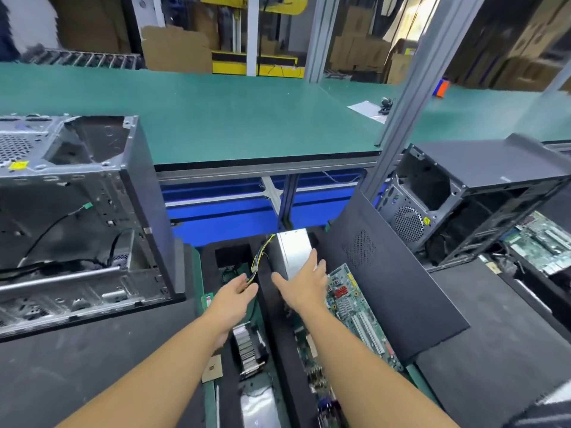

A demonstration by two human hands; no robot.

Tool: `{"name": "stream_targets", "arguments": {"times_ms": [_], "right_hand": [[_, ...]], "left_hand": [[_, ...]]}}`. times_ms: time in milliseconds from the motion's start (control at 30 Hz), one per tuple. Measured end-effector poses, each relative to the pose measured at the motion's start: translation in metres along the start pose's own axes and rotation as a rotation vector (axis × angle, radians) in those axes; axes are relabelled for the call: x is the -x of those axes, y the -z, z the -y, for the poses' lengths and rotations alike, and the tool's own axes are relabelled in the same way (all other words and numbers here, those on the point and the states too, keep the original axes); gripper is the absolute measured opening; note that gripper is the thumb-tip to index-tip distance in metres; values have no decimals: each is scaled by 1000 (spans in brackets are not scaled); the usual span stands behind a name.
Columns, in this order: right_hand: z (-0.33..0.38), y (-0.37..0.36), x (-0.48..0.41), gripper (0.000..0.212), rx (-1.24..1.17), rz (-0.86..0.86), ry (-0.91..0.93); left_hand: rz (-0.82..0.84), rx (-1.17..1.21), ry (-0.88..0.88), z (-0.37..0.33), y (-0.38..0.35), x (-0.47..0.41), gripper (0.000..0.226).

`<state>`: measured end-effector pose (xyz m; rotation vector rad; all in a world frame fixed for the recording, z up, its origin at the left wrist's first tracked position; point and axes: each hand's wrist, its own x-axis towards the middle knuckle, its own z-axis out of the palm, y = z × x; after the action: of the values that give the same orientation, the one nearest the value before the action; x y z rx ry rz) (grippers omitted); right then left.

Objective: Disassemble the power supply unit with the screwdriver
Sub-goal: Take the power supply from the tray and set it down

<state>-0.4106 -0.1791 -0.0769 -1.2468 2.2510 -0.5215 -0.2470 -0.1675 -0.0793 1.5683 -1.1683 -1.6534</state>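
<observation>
- Both forearms reach forward and down into the lower gap between 2 dark work surfaces, the 2 hands close together.
- The left hand is turned with the thumb up. Its fingers curl around the end of the wire bundle, so it is grasping the wires.
- The wire bundle, yellow and black, rises from this hand to the top corner of the power supply unit.
- The right hand is released: the fingers are straight and together and lie flat on the near side of the power supply unit, with the thumb spread out to the left.
- The power supply unit is a silver metal box. It stands in the gap, just in front of the blue frame under the green desk.
- A motherboard lies just right of the right hand, and a black side panel leans over its far edge.
- A heatsink lies under the left forearm.
- An open computer case stands at the left, and another case at the right.
</observation>
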Motion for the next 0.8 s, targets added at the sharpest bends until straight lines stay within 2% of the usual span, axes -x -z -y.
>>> {"name": "stream_targets", "arguments": {"times_ms": [200,400,633,800], "right_hand": [[0,-2,-53,119,90,-44,-27],[-4,-20,-64,127,251,-33,-68],[3,-28,-53,106,242,-184,14],[44,-3,-42,97,297,-291,109]], "left_hand": [[-33,40,3,-17,-9,-7,62],[-90,24,-13,-43,14,7,57],[-52,15,31,-40,31,34,53],[-114,37,-1,-48,55,46,51]]}}
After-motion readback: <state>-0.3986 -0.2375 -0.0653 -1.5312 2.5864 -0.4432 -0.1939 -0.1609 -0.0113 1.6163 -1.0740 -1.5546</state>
